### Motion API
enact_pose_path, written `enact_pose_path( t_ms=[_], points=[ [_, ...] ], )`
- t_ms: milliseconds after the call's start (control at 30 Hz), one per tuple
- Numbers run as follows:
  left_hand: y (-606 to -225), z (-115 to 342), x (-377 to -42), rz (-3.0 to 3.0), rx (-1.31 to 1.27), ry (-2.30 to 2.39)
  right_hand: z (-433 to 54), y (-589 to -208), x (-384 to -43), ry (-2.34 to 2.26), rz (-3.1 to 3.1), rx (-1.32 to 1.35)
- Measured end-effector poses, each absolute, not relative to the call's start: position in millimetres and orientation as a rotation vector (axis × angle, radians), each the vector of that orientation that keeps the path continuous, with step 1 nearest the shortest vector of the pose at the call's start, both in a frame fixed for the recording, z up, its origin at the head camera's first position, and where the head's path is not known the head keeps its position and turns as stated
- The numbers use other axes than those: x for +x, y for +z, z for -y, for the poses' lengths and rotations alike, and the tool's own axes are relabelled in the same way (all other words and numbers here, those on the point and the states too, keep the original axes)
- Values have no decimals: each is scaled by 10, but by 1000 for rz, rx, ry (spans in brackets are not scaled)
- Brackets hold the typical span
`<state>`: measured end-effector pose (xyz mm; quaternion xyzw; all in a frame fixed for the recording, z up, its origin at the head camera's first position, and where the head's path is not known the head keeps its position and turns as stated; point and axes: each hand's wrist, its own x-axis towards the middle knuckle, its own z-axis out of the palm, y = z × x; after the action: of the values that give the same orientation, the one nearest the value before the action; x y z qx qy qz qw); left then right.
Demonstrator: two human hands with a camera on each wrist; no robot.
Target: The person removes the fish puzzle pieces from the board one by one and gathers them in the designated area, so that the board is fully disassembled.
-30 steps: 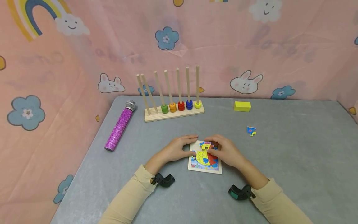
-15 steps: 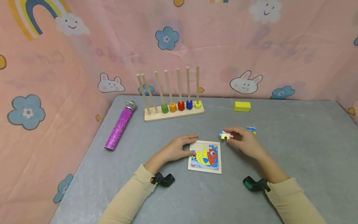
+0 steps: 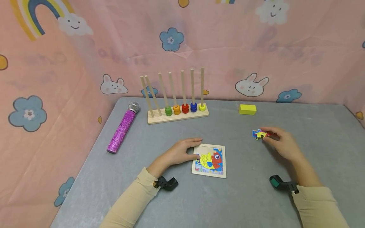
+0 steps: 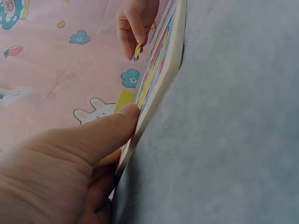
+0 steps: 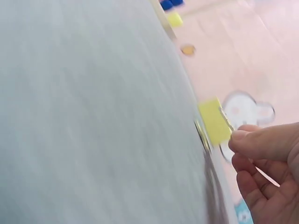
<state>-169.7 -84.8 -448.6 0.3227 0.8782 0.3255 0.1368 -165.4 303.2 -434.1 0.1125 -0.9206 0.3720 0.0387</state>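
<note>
In the head view my left hand [image 3: 181, 152] holds the left side of a small wooden fish puzzle board [image 3: 206, 148]. Its thumb lies at the board's edge in the left wrist view, other fingers partly hidden. Pieces fill most of the board, while bare wood shows at its upper left. To the right, my right hand [image 3: 283, 144] pinches a yellow, red and blue puzzle piece [image 3: 261, 135] between thumb and fingertips. That piece overlaps a loose blue puzzle piece [image 3: 254, 134] on the table; the right wrist view has the held piece [image 5: 226, 119] above the loose one [image 5: 202, 135].
A wooden peg rack [image 3: 178, 117] with coloured rings stands at the back of the grey table [image 3: 242, 202]. Left of it lies a glittery purple microphone [image 3: 122, 131]. A yellow block [image 3: 247, 109] sits behind the loose piece. Pink patterned cloth [image 3: 199, 31] hangs behind.
My right hand has lifted the puzzle piece off the board and carried it right, over to the loose piece. My left hand has stayed at the board.
</note>
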Motion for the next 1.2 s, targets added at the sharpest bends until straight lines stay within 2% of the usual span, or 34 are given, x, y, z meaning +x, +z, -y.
enact_pose_path(
  t_ms=[433, 967, 1200],
  points=[
    [-4433, 860, -1672, -2528, 909, 958, -3405, -4429, -1586, 966, 2904, 72],
    [-4461, 855, -1692, -2537, 942, 965, -3418, -4474, -1606, 1016, 2914, 83],
    [-4467, 848, -1690, -2538, 945, 952, -3457, -4534, -1611, 1035, 2896, 6]
  ],
)
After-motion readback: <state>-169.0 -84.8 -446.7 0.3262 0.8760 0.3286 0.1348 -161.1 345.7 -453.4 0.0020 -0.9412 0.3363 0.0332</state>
